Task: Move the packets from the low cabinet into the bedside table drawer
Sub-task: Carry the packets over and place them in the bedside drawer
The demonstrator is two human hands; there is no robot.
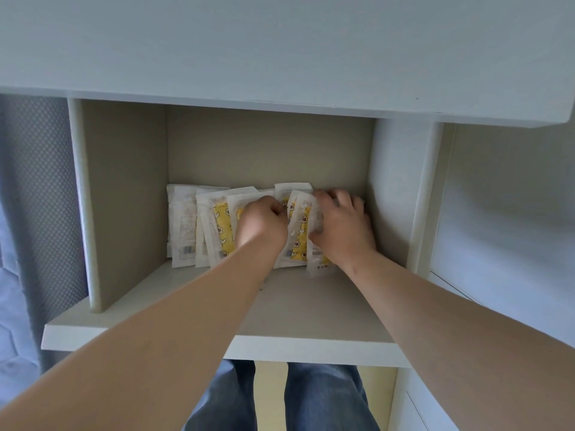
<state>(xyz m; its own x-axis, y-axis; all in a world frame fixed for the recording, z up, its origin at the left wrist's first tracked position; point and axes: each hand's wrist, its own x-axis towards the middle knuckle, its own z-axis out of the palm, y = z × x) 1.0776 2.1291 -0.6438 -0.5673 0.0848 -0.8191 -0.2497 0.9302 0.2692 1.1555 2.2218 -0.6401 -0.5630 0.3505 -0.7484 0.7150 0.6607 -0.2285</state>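
I have both hands inside the low cabinet (102,188), at the row of packets (214,225) along the back edge of the shelf (280,309). The packets stand on their short ends with the long axis upright, tipped back a little against the back wall (267,150), printed faces toward the open front. The row itself runs left to right and ends near the right side wall (389,188).

My left grip (263,219) is curled tight in front of the middle of the row and looks pinched on the top edge of a packet there, though its own knuckles hide the contact. My right grip (342,227) is hooked over the tops of the right-end packets, thumb at the front face, clasping that bundle.

The packets at the left end lie just beside the left grip, to its left, untouched, so that hand is the nearer one for them. I judge the coming move is to squeeze the row together between the two grips, then lift toward the shelf's front edge. The drawer is not in view.
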